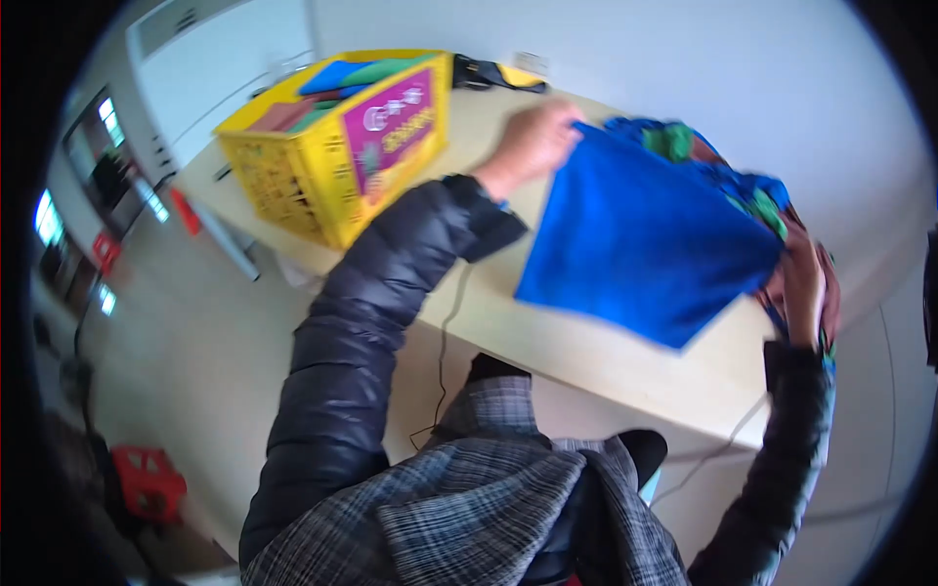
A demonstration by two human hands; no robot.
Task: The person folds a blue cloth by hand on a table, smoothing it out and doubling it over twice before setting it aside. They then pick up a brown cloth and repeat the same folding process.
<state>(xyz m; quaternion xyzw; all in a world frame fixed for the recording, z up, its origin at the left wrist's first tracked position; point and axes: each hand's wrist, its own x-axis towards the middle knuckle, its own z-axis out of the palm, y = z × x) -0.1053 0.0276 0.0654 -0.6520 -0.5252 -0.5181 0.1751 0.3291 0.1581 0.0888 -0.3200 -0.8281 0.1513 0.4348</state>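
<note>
A blue cloth (645, 244) hangs spread between my two hands above the table. Its upper left corner is pinched in my left hand (535, 142), whose fingers are closed. My right hand (803, 283) is closed on the cloth's right corner, beside a heap of crumpled cloths (718, 166) in blue, green and brown. Part of that heap is hidden behind the blue cloth. The lower edge of the cloth hangs over the tabletop, slightly blurred.
On the left of the pale table (596, 366) stands a yellow plastic crate (293, 181) with folded blue, green and reddish cloths inside. A black and yellow item (498, 76) lies behind it by the wall. A red stool (149, 481) is on the floor at lower left.
</note>
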